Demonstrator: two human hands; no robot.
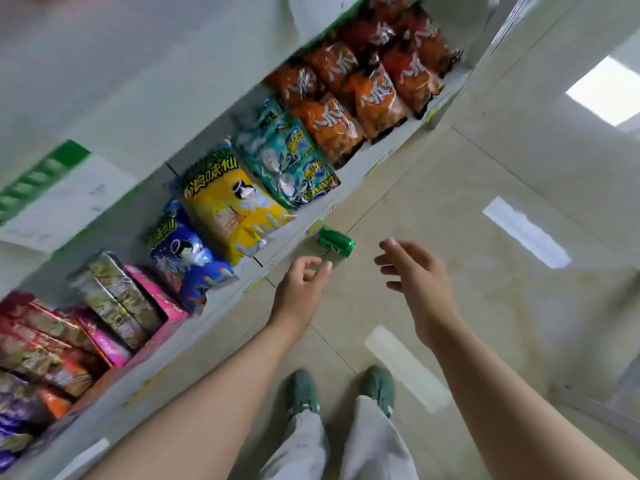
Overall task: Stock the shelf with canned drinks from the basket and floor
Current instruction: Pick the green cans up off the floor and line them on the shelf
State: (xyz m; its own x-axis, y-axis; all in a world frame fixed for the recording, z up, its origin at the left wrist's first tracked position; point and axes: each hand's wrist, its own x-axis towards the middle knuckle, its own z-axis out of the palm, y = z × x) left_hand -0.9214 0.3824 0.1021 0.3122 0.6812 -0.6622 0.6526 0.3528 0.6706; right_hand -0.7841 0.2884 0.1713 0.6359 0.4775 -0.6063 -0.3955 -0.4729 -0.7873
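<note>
**On the pale glossy tiled floor (450, 258), beside the white bottom shelf (221, 306): one green cylindrical drink can (335, 241), two empty hands**

Close against the front lip of that shelf the can lay on its side, one round end turned toward the aisle; it rested on the floor in front of a yellow crisp bag printed with a cartoon figure (232, 209), and neither hand touched it. The left hand (301, 285) hung just beside the can, short of it; its fingers (323, 268) were loosely curled, thumb apart from forefinger, holding nothing. The right hand (415, 275) hovered farther out over the tiles, near the can but apart from it; its fingers (389, 263) were spread and relaxed, likewise gripping nothing; both forearms were bare.

On the shelf, a blue snack bag of similar design (187, 251) stood next to the yellow one, on the side nearer the person; teal snack bags (287, 157) stood on the far side, and beyond them rows of orange and red foil bags (346, 98); toward the near end sat a pink cardboard box (156, 299) and blurred cartons whose print could not be read.

Below the arms, two green shoes (303, 389) and pale grey trouser legs (374, 441) stood on the tiles; bright rectangular light reflections (526, 230) lay across the floor.
</note>
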